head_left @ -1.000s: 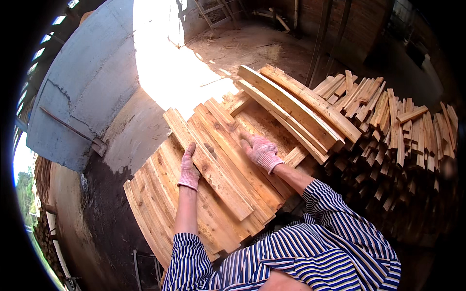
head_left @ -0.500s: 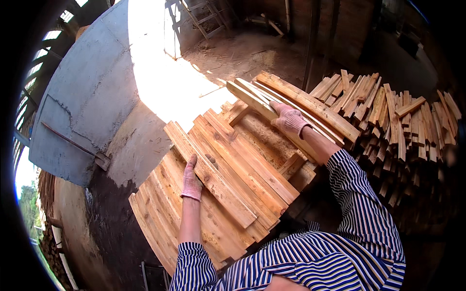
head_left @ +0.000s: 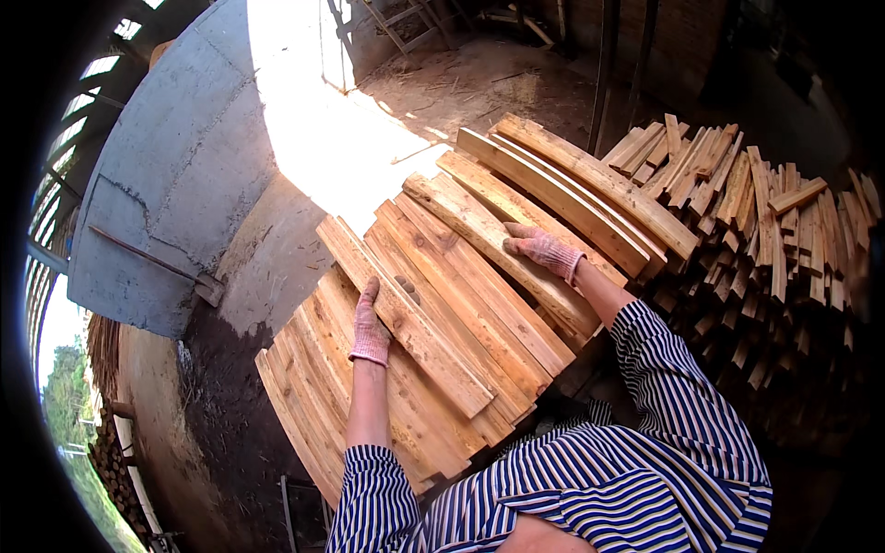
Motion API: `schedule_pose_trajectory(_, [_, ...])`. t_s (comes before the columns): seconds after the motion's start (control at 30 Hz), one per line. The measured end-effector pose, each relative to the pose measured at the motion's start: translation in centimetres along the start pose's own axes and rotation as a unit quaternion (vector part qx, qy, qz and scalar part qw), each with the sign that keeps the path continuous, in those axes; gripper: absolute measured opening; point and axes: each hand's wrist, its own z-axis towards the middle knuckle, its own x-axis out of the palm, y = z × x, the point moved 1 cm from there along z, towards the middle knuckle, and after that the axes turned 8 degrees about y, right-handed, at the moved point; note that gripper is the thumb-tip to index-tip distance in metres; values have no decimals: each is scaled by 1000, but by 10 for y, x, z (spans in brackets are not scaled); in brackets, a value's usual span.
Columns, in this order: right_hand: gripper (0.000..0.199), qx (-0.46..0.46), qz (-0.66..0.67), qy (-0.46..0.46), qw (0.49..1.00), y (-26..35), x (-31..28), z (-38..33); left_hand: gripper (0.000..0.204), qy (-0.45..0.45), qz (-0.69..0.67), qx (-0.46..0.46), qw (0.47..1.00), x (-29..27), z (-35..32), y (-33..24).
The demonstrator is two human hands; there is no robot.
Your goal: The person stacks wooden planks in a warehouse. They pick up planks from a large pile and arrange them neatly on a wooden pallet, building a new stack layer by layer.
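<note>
Head view, one entry.

Left hand point(head_left: 371, 324): pink knit glove, fingers together and laid flat along the left edge of the top board point(head_left: 406, 318), a pale plank running from upper left to lower right across the lower stack point(head_left: 369, 415). The hand grips the board's edge; the thumb appears to hook over its top face, though the exact wrap is hard to tell.

Right hand point(head_left: 542, 249): same pink glove, palm down, fingers loosely spread on the long board point(head_left: 502, 249) lying across the middle of the pile, just beside the raised bundle point(head_left: 581, 194) of thicker planks. It presses rather than pinches; nothing is lifted clear.

Striped sleeves point(head_left: 682, 405): blue and white, both forearms coming in from the lower edge.

Surroundings: end-on heap of short offcuts point(head_left: 737, 184) to the right, well apart from the left hand; grey concrete wall point(head_left: 175, 184) to the upper left; sunlit dirt floor point(head_left: 332, 157) beyond the stack.

Handling note, as a judgement: the boards lie fanned and overlapping, so each should be slid lengthwise along its neighbours rather than lifted at one end. Keeping one hand flat on the pile while the other shifts a plank would stop the layer beneath from skewing, and fingers are best kept off the gaps between boards.
</note>
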Motion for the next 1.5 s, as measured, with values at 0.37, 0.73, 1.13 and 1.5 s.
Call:
schedule_pose_trajectory(0.37, [72, 149, -351, -159, 911, 31, 44, -36, 47, -9, -7, -1, 1000, -1, -2, 3])
schedule_pose_trajectory(0.73, [30, 94, -432, -100, 892, 47, 31, -46, 51, 1, 25, -6, 1000, -4, -1, 1])
schedule_pose_trajectory(1.13, [33, 157, -609, -264, 731, 44, -30, 5, 49, 26, -13, -24, 999, 4, 0, 2])
schedule_pose_trajectory(1.5, [43, 132, -532, -199, 813, 48, -28, -37, 51, 19, -9, -20, 1000, 2, -2, 4])
